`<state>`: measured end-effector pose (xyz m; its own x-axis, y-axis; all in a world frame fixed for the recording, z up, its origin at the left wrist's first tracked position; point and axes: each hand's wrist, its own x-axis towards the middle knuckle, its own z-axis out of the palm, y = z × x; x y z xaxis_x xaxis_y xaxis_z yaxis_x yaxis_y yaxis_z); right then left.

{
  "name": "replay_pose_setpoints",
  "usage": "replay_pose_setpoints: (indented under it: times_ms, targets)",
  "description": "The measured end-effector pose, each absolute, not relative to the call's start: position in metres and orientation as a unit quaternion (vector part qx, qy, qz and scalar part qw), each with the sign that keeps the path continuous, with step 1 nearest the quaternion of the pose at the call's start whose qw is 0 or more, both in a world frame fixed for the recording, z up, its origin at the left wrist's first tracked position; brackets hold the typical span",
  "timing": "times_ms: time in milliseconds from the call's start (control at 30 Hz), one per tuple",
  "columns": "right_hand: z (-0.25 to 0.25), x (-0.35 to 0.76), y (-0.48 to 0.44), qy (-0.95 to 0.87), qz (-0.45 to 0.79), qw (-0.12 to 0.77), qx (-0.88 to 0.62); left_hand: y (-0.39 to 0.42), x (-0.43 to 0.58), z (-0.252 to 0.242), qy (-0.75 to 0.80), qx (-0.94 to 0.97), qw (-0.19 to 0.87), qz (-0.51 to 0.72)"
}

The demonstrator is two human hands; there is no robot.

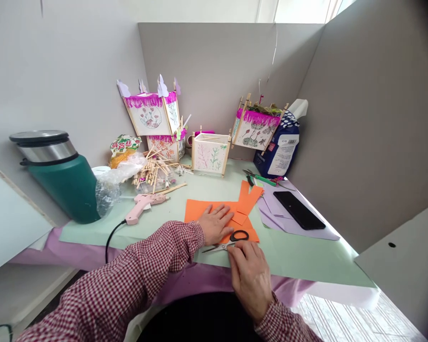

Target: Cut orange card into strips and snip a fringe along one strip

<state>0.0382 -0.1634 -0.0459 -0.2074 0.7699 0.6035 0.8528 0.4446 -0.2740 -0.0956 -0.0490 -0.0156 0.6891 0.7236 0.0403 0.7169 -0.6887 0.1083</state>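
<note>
My left hand lies flat with its fingers spread on a sheet of orange paper. Two cut orange strips cross each other at the sheet's right side. Close to the table's front edge, a pair of scissors with black handles points to the left, partly over the paper's lower edge. My right hand has its fingers closed at the scissors' handle; one black loop shows above them, and the fingers hide the other.
A pink glue gun, bamboo sticks and a green bottle stand left. Decorated paper lanterns line the back. Right are a black phone on purple paper, green-handled pliers and a blue tissue pack.
</note>
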Motion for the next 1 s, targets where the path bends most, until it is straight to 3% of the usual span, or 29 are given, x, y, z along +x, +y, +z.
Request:
replay_pose_setpoints:
  times_ms: [167,400,1000]
  targets:
    - [-0.045,0.041,-0.160,-0.782,-0.063,0.361,-0.504,-0.047,-0.113,-0.005,0.380,0.918,0.104,0.028]
    - [-0.035,0.064,-0.144,-0.791,-0.054,0.361,-0.490,-0.053,-0.101,-0.028,0.453,0.889,0.006,0.072]
    - [-0.038,0.049,-0.143,-0.790,-0.064,0.366,-0.488,-0.051,-0.121,-0.023,0.442,0.896,-0.020,0.040]
